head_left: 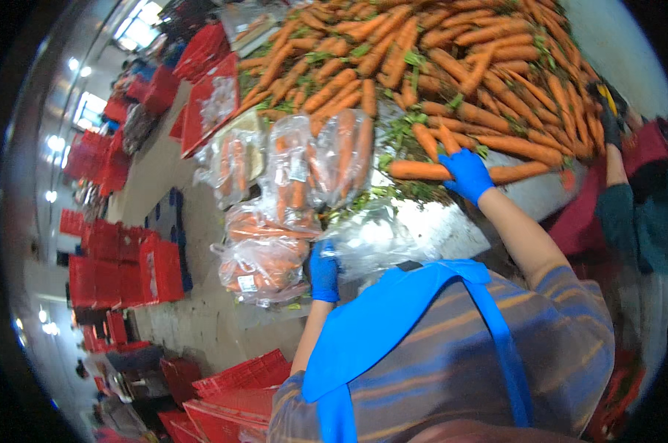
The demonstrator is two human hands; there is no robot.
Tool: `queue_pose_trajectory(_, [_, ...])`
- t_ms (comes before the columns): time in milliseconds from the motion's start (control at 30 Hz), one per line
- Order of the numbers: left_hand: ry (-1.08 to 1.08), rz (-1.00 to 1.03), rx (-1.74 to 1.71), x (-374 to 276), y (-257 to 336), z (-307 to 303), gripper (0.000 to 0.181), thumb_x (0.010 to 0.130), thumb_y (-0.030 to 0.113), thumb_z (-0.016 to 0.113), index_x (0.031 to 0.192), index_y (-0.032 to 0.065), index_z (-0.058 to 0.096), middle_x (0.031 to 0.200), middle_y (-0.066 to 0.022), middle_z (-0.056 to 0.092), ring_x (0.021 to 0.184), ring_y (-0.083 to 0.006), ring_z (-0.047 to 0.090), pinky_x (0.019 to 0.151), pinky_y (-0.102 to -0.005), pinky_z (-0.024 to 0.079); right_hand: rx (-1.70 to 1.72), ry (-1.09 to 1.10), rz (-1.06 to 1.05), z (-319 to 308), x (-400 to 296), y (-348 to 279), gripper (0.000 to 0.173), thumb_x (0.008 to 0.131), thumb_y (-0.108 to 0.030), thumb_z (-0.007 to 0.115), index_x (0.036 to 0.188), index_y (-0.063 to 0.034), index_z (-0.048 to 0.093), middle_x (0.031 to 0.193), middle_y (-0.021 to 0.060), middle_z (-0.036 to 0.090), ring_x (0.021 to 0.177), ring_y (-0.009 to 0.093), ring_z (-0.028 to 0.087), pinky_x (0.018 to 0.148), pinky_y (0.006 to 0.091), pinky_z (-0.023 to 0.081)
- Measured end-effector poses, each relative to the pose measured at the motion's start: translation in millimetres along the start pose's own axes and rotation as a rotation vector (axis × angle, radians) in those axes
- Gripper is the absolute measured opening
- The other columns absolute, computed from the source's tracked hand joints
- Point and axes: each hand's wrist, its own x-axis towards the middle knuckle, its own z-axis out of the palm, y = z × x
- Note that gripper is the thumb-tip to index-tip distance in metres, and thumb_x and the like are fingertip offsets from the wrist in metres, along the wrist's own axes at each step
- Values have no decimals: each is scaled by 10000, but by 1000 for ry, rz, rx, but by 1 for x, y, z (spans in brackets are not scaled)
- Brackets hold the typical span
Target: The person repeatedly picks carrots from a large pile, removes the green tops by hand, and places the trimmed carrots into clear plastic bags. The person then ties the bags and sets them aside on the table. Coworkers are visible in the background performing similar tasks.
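My left hand [324, 271], in a blue glove, grips the edge of a clear plastic bag [372, 238] that looks to hold no carrots. My right hand [468, 174], gloved the same way, has its fingers closed over a carrot [417, 170] lying crosswise at the near side of the heap. Two more carrot tips stick up beside those fingers; whether they are also held cannot be told. A big heap of carrots [478, 66] with soil and green tops covers the far part of the table. Left of the clear bag lie several filled bags of carrots [264, 266].
At the right edge, another person's dark-gloved hand [611, 111] touches the heap. Red plastic crates [123, 271] stand stacked on the floor at left, and others [231, 407] sit near my left elbow. Bare metal tabletop [455, 227] shows near my apron [389, 332].
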Motion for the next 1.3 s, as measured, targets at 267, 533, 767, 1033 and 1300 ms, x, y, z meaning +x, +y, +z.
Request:
queue_pose_trajectory(267, [-44, 144, 277, -10, 6, 8, 316, 835, 230, 570, 1067, 24, 516, 935, -163, 596, 835, -214, 564, 732, -327, 447, 180, 153, 28, -5, -8, 7, 513, 666, -209, 710, 1139, -102, 543, 978, 163, 570, 902, 351, 531, 774, 434, 432])
queue_pose_trajectory(533, [-183, -131, -177, -9, 17, 27, 382, 806, 142, 534, 1174, 68, 465, 708, -1, 508, 546, -95, 453, 486, -234, 392, 1499, 151, 288, -24, -18, -11, 574, 812, -261, 642, 1267, -3, 404, 1098, 101, 536, 991, 199, 529, 870, 315, 415])
queue_pose_trajectory(767, [-234, -295, -496, 24, 35, 63, 203, 884, 303, 448, 904, 122, 536, 711, -16, 510, 566, -127, 486, 474, -245, 397, 1748, -112, -55, -65, -16, -99, 759, 764, -339, 685, 1322, 5, 302, 1007, 82, 567, 927, 190, 558, 843, 323, 450])
queue_pose_trajectory(1033, [-285, -483, -515, 10, 67, 85, 277, 903, 312, 421, 933, 97, 593, 726, -26, 578, 559, -103, 525, 463, -241, 421, 1276, -190, -122, 32, -5, -115, 606, 779, -127, 657, 1296, -31, 356, 1190, 113, 522, 1097, 255, 513, 930, 367, 411])
queue_pose_trajectory(1300, [-449, -498, -513, 32, 9, 56, 352, 926, 322, 402, 1082, 38, 539, 847, -91, 602, 662, -172, 579, 541, -286, 480, 679, -121, -386, 5, -9, -97, 551, 739, -44, 610, 1256, -156, 459, 1154, 137, 520, 1057, 336, 494, 916, 413, 393])
